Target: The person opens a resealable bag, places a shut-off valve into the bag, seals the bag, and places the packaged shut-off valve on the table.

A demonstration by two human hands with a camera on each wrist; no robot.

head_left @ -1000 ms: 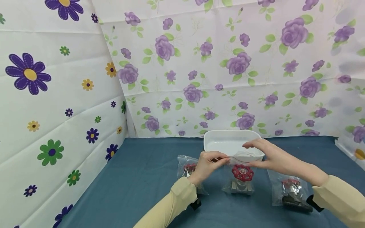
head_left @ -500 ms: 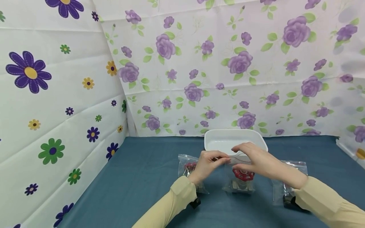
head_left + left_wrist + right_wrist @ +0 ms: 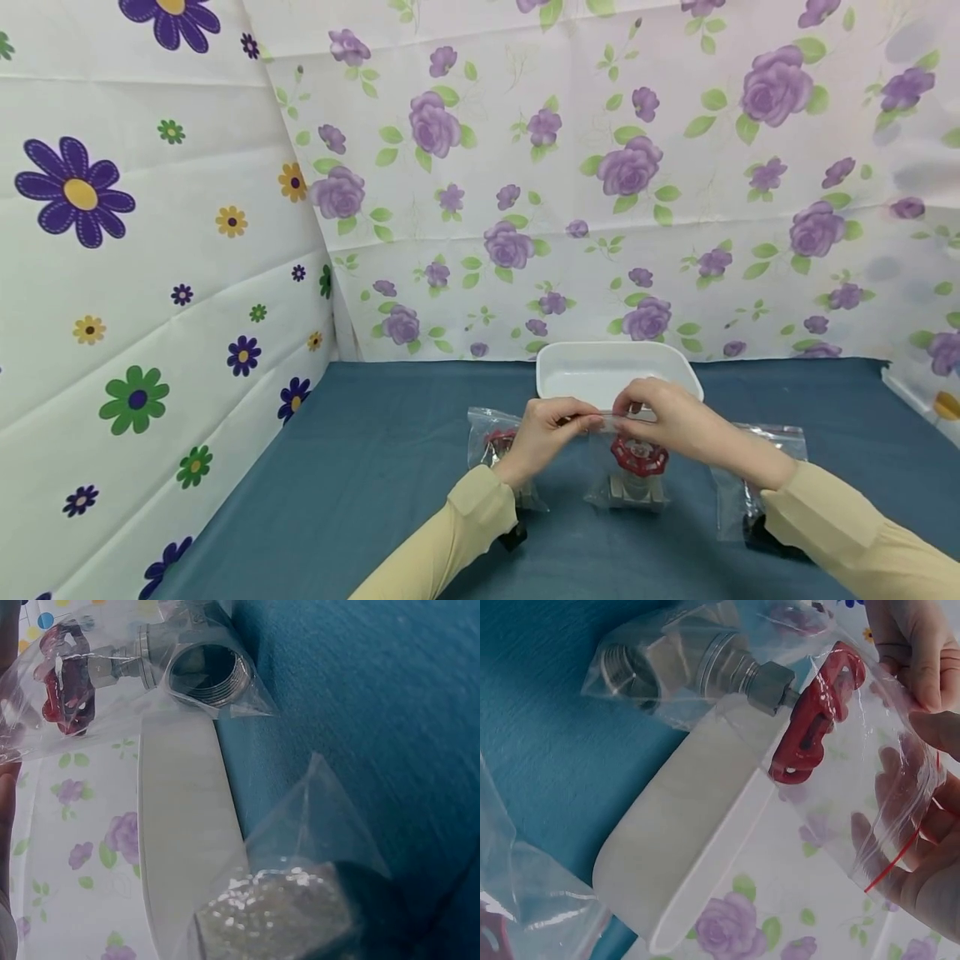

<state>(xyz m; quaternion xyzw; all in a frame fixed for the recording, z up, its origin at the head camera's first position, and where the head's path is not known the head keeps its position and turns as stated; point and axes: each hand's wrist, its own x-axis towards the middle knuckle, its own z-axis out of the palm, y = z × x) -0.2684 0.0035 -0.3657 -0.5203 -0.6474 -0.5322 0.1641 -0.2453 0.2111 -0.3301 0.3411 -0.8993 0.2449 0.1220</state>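
Note:
A gate valve with a red handwheel (image 3: 639, 457) stands on the table inside a clear zip bag (image 3: 855, 847), its metal body at the bottom. My left hand (image 3: 546, 433) pinches the left end of the bag's top edge. Close beside it, my right hand (image 3: 678, 423) pinches the same edge between thumb and fingers. The bag's red zip line (image 3: 900, 862) runs by the right fingers in the right wrist view. In the left wrist view the valve's threaded opening (image 3: 214, 675) faces the camera through the plastic.
Behind the valve sits a white rectangular tray (image 3: 551, 375). Another bagged red-wheel valve (image 3: 498, 446) stands partly behind my left hand. A third zip bag (image 3: 731, 500) lies at right, mostly covered by my right forearm. A blue cloth (image 3: 360, 467) covers the table; floral sheets hang around it.
My right hand has moved left along the bag's top edge toward the left hand, and its spread fingers have closed together on the edge. The left hand has kept its place.

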